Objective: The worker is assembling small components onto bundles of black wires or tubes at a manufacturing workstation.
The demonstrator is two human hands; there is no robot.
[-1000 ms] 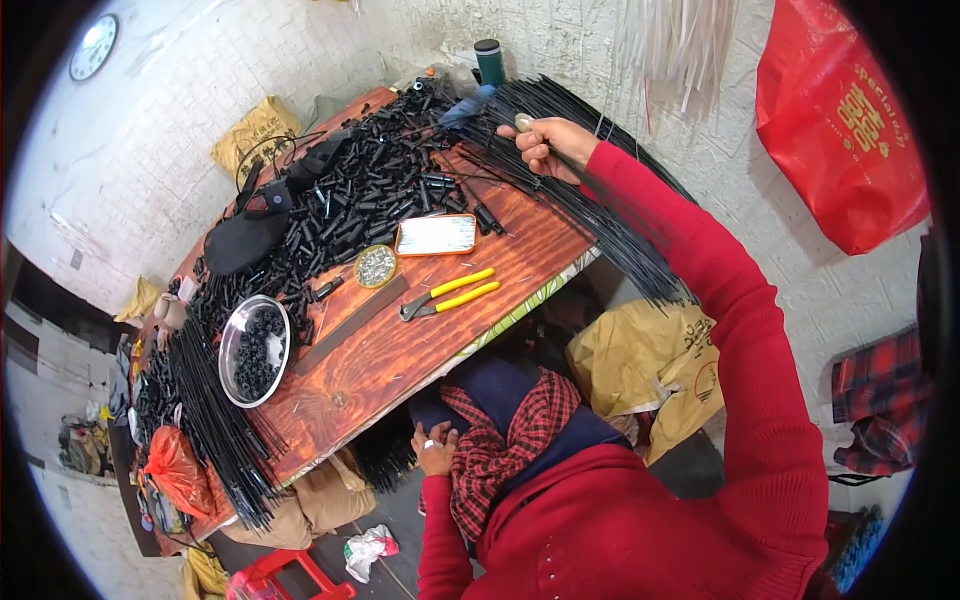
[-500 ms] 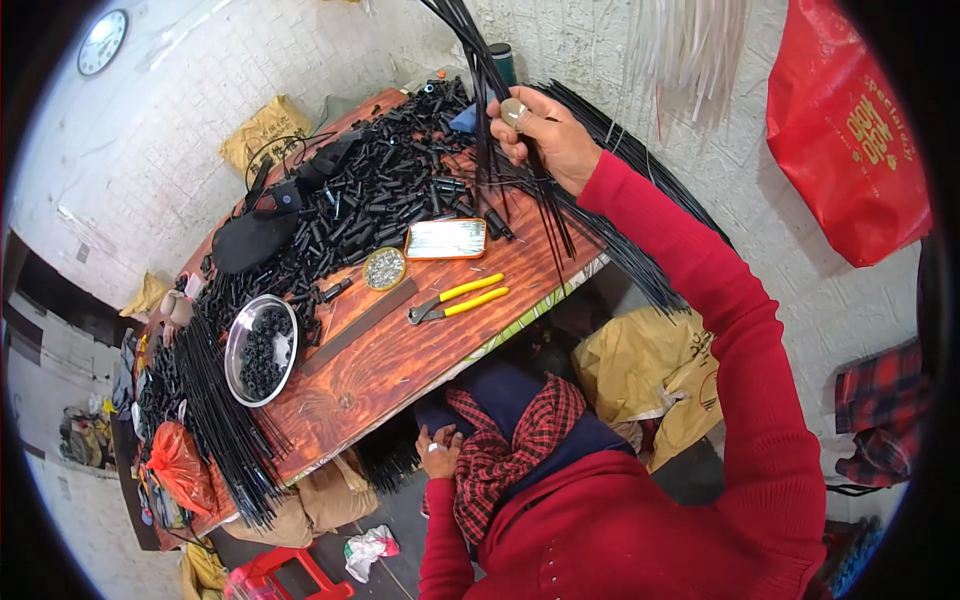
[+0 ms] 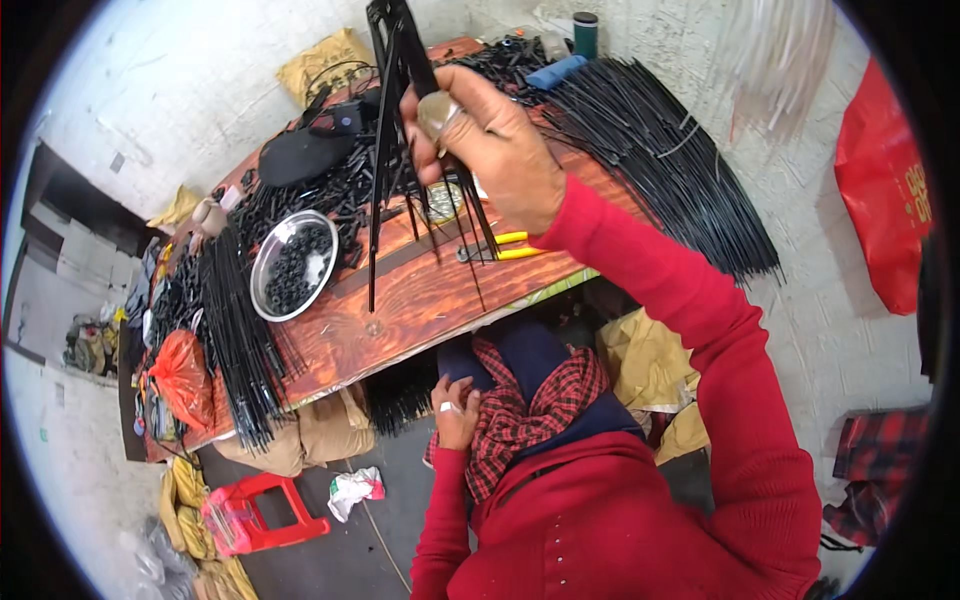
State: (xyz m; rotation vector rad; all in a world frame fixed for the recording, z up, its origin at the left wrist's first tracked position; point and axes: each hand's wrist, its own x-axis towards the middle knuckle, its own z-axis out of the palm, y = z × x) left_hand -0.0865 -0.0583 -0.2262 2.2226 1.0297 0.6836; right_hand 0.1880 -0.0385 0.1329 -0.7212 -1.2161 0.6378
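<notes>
I have my right hand [image 3: 495, 150] raised above the wooden table [image 3: 420, 300], fingers curled tight around a bundle of thin black rods [image 3: 395, 120]. The rods fan out below my grip and their lower ends hang over the table; the longest one reaches down toward seven o'clock from the hand, ending near the table's near edge. My left hand [image 3: 455, 410] sits low, at about six o'clock from the right one, under the table's edge, resting against a red plaid scarf [image 3: 530, 400]; its fingers look loosely bent, but I cannot tell whether they pinch anything. At nine o'clock from the raised hand a round metal bowl [image 3: 292, 265] stands on the table with small black pieces inside. Just below the right wrist lie pliers with yellow handles [image 3: 505, 245]. A big sheaf of long black rods [image 3: 670, 160] spreads over the table's right end, at three o'clock from the hand, and another sheaf [image 3: 240, 340] lies across the left end beside an orange bag [image 3: 180, 375].
</notes>
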